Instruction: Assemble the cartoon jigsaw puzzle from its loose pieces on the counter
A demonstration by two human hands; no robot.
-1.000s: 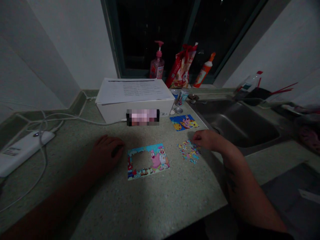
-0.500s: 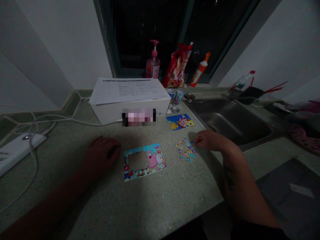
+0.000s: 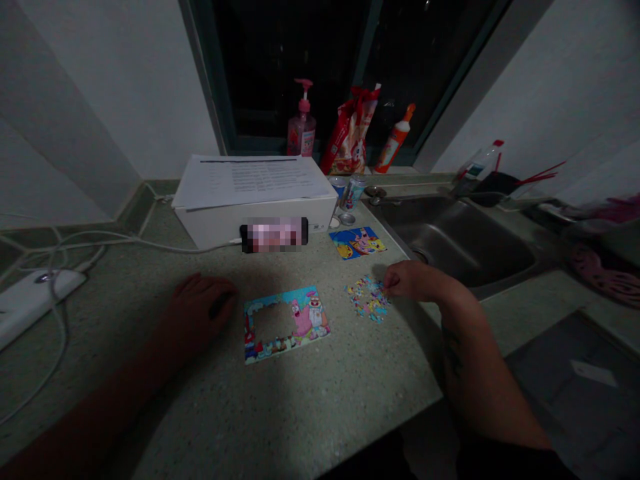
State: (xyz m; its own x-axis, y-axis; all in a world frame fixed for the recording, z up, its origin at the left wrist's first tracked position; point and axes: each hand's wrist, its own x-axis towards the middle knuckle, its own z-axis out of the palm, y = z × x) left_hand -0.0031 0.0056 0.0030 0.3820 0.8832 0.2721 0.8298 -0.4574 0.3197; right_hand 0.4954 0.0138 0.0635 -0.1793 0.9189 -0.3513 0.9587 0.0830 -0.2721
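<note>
A partly assembled jigsaw puzzle with cartoon figures lies on the counter, with a large gap left of its middle. Just to its left, my left hand rests on the counter, fingers loosely bent and holding nothing. Right of the puzzle is a pile of small loose jigsaw pieces. My right hand is at the pile's right edge, its fingertips pinched together among the pieces; whatever is between them is hidden. Behind the pile lies a blue and yellow cartoon picture card.
A phone on a cable leans against a white box topped with printed paper. Cans stand beside the box. The sink is at right, a power strip at left. Bottles and a red bag line the window.
The whole view has shifted slightly, so everything sits a little further left. My right fingers stay at the pile's edge, and my left hand rests in the same place.
</note>
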